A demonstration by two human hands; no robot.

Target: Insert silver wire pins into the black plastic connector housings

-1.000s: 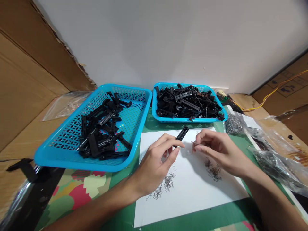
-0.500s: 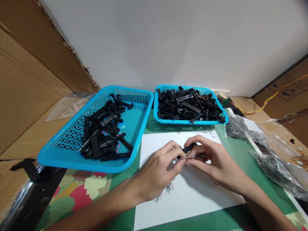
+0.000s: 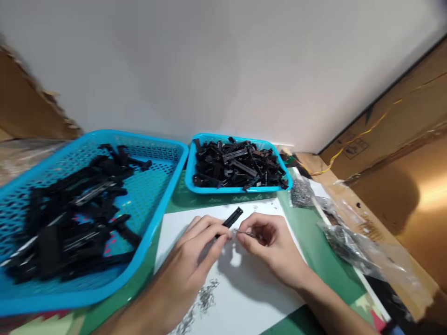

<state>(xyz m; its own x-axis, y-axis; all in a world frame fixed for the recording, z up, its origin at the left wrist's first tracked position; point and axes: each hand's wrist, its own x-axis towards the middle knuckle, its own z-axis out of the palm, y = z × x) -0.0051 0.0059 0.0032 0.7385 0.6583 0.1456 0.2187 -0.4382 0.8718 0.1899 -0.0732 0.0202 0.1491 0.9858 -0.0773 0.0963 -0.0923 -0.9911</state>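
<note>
My left hand [image 3: 197,249] is closed on a narrow black plastic part [image 3: 233,217], whose far end sticks up past the fingers. In my right hand [image 3: 275,249] is a thin silver metal tool [image 3: 248,233], pinched so that its tip points at the left fingertips. Its kind is not clear, and much of it is hidden in the palm. Both hands are over a white sheet [image 3: 240,293]. A loose pile of small bent metal wire pieces [image 3: 206,297] lies on the sheet beside my left wrist.
A large blue basket [image 3: 167,195] at left holds black plastic parts. A smaller blue basket [image 3: 240,190] behind the sheet is heaped with more. Clear bags of small metal pieces [image 3: 301,191] lie at right on the green tabletop [image 3: 314,242]. A yellow cable [image 3: 335,158] runs along the cardboard.
The view has shifted right and closer. My hands have moved slightly apart, and the black part now points up and away in my left fingers. The metal tool has drawn back to the right.
</note>
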